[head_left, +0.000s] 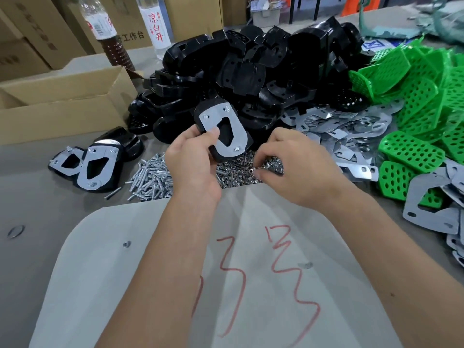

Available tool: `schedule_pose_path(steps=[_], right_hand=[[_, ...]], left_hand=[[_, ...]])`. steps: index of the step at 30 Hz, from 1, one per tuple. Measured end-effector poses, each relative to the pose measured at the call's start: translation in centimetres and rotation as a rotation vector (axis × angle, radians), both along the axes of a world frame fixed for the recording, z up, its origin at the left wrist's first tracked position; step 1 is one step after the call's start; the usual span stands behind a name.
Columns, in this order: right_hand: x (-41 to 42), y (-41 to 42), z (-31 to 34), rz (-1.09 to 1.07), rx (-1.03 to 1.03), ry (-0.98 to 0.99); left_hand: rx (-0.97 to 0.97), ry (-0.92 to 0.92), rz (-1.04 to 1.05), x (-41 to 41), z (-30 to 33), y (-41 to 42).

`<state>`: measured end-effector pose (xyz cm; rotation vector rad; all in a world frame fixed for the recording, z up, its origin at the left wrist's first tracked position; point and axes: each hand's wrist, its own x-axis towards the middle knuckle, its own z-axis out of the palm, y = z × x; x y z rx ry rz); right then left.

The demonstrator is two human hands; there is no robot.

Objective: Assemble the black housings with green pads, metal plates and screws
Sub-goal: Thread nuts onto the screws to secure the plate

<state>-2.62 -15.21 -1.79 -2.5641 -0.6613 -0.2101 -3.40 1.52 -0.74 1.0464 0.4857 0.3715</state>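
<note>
Honestly, the housing (222, 129) in the left hand (193, 159) looks easy to manage: stiff black plastic, probably light, with a metal plate (224, 130) on top and three screw heads showing at its corners. It's held up over the nut pile (241, 169), fingers curled round its left edge, thumb pressed on the plate. I'd say that's the right grip, since the glossy shell looks slippery and the plate edge gives purchase. The right hand (296, 167) is down in the nuts, fingertips bunched as if pinching one, though I can't tell if it's actually got any. Those nuts are tiny and will slip away, so pick one at a time. Two finished units (88, 163) sit to the left, beside the screws (150, 177).
</note>
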Motion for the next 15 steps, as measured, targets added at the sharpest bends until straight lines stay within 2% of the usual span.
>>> schedule_pose_path(steps=[5, 7, 11, 15], right_hand=[[0.05, 0.25, -0.15, 0.007, 0.036, 0.025], [0.17, 0.21, -0.23, -0.001, 0.112, -0.010], [0.26, 0.35, -0.17, -0.074, 0.531, -0.039], [0.12, 1.02, -0.41, -0.042, 0.845, 0.115]], left_hand=[[-0.198, -0.016, -0.091, 0.29, -0.05, 0.14], [-0.234, -0.033, -0.102, 0.29, 0.05, 0.07], [-0.299, -0.053, -0.136, 0.01, 0.43, 0.13], [-0.349, -0.040, -0.143, -0.20, 0.61, -0.02]])
